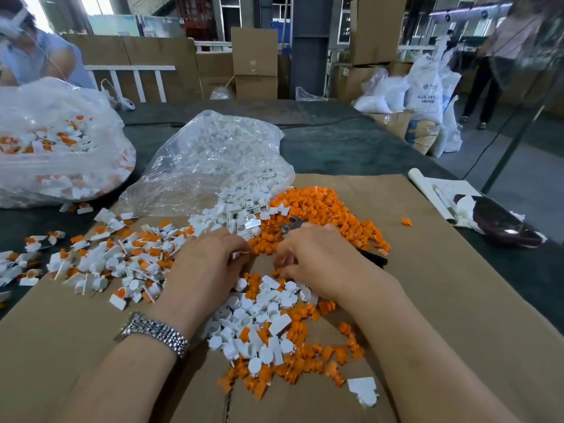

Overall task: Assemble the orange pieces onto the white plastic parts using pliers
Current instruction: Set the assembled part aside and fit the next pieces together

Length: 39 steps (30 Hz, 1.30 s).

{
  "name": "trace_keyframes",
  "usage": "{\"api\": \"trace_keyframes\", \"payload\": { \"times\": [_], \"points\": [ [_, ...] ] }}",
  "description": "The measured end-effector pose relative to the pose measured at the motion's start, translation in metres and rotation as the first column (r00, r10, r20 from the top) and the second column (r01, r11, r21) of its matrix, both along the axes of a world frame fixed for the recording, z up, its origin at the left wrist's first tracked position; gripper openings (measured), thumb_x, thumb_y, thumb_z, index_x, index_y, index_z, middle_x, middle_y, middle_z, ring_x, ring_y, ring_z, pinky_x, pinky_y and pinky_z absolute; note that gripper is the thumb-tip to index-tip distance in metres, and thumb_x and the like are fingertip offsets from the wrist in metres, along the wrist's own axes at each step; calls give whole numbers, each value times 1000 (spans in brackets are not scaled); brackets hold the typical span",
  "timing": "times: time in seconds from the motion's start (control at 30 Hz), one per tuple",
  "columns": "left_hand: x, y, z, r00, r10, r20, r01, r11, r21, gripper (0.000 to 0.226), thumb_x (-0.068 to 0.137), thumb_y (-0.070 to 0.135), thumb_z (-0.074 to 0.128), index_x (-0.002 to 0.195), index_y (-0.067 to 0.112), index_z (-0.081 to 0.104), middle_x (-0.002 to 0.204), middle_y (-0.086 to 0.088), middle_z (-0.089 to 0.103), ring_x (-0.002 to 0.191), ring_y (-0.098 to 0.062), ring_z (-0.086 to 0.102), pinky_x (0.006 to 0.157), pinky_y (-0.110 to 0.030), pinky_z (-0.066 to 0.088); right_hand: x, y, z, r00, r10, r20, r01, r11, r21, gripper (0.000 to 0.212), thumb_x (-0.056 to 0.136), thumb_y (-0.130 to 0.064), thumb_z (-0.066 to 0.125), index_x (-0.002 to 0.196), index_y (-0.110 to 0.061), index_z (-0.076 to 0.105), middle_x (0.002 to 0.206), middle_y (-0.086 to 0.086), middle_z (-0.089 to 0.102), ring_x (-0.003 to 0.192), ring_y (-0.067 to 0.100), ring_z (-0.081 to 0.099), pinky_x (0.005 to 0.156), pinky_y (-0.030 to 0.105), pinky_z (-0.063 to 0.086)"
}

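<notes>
Your left hand (pixel 210 257) pinches a white part (pixel 241 254) while your right hand (pixel 317 257), fingers curled round the pliers (pixel 293 224), picks at orange pcs (pixel 320 209) on the cardboard (pixel 427 270) — seat the pc square w/ the part before squeezing.

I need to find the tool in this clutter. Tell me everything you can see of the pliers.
The pliers are mostly hidden under the right hand. Their shiny grey metal head pokes out beyond the knuckles, pointing away from the person and to the left, over the edge of the orange pieces. A dark handle end shows past the hand's right side, low over the cardboard. Whether the head is open or closed cannot be told.
</notes>
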<state>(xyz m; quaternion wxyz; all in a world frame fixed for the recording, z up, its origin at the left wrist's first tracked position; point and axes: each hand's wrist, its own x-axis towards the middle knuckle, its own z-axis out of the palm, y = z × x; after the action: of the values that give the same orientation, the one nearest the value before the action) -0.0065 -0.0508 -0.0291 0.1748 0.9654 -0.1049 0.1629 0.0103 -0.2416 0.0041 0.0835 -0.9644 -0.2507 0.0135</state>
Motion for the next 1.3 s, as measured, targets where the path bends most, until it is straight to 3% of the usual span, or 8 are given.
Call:
{"api": "trace_keyframes", "payload": {
  "times": [0.23, 0.37, 0.5, 0.63, 0.83, 0.97, 1.13, 1.3],
  "points": [
    [-6, 1, 5, 995, 43, 93, -31, 991, -131, 11, 96, 19, 70, 104, 23, 76, 105, 5, 72, 86, -13, 64, 78, -34, 54, 0, 2, -6, 998, -16, 54, 10, 994, 107, 14, 97, -20, 63, 110, -18, 69, 111, 2, 63, 106, 22, 58, 95, 40, 48],
    [-7, -2, 6, 997, 39, 71, -19, 964, -266, 15, 91, 9, 75, 92, 24, 77, 97, 11, 64, 76, 3, 56, 69, -10, 41, 2, 1, -3, 994, -104, 28, 90, 945, 313, 12, 94, -16, 69, 106, -18, 68, 105, 1, 68, 98, 17, 61, 88, 37, 54],
    [-15, -6, 13, 995, -63, -74, 2, 776, -630, 17, 93, 18, 74, 91, 35, 77, 77, 12, 74, 60, -3, 64, 53, -10, 45, 1, 5, -3, 988, -150, 23, 122, 876, 466, 11, 93, -22, 72, 102, -18, 69, 99, -2, 70, 93, 13, 63, 87, 35, 54],
    [-21, -13, 17, 984, -153, -90, 36, 667, -744, 13, 93, 12, 73, 94, 23, 79, 69, 9, 76, 43, 6, 57, 44, -3, 37, -1, 10, -2, 995, -101, -22, 96, 816, 570, 10, 91, -19, 72, 101, -20, 71, 96, -6, 70, 87, 5, 64, 80, 24, 55],
    [-20, -13, 18, 982, -147, -119, 2, 638, -770, 18, 92, 9, 73, 101, 24, 77, 85, 11, 80, 73, -2, 75, 60, -8, 51, -2, 11, -2, 997, -65, -46, 80, 813, 577, 19, 99, -22, 62, 115, -26, 73, 105, -5, 73, 93, 4, 65, 78, 9, 49],
    [-20, -12, 19, 971, -183, -152, -36, 519, -854, 16, 91, 2, 72, 102, 13, 71, 89, 1, 81, 80, -14, 79, 65, -14, 57, -3, 12, -3, 990, -140, -10, 121, 816, 565, 15, 99, -19, 57, 109, -22, 69, 94, -1, 72, 84, 12, 68, 79, 36, 58],
    [-20, -6, 20, 956, -232, -182, -74, 410, -909, 17, 88, 7, 76, 102, 16, 77, 93, -4, 81, 87, -19, 79, 64, -13, 56, 2, 3, 3, 983, -144, -118, 183, 627, 757, 9, 97, -21, 65, 102, -26, 71, 95, -9, 72, 87, 1, 68, 81, 23, 58],
    [-21, -8, 22, 969, -220, -110, 0, 445, -896, 31, 89, 0, 73, 113, 18, 71, 104, 6, 79, 80, -15, 78, 66, -13, 56, -4, -5, 10, 971, -7, -237, 221, 386, 896, 6, 95, -24, 70, 95, -23, 76, 80, -3, 74, 74, 4, 69, 72, 17, 56]
  ]
}}
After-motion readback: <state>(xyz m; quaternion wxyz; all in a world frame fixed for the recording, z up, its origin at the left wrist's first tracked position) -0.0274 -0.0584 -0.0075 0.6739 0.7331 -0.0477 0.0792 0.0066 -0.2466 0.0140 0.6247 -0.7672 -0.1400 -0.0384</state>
